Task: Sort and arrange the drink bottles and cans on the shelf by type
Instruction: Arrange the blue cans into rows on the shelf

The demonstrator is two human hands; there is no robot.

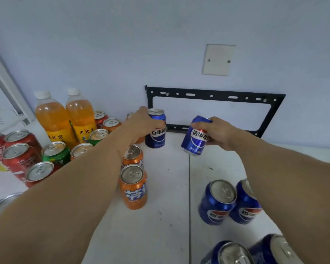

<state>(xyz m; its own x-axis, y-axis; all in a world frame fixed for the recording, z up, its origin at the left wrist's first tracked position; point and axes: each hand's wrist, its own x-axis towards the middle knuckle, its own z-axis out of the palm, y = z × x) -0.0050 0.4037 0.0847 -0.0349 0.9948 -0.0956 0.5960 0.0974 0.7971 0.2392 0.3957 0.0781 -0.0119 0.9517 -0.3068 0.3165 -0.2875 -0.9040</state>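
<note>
My left hand [141, 124] grips a blue Pepsi can [156, 139] that stands upright on the white shelf [166, 187] near the back wall. My right hand [219, 134] holds a second blue Pepsi can [195, 138] tilted in the air just right of the first. Several more blue Pepsi cans [217, 202] stand at the front right. Two orange Fanta cans [134, 187] stand in a row in the middle. Red cola cans [20, 159], green cans [54, 153] and two orange drink bottles [55, 119] are crowded at the left.
A black metal bracket frame [213, 96] is fixed to the wall behind the cans. A blank white wall plate [218, 60] sits above it. A seam [189, 197] runs front to back through the shelf surface. A white shelf post [6, 80] rises at the far left.
</note>
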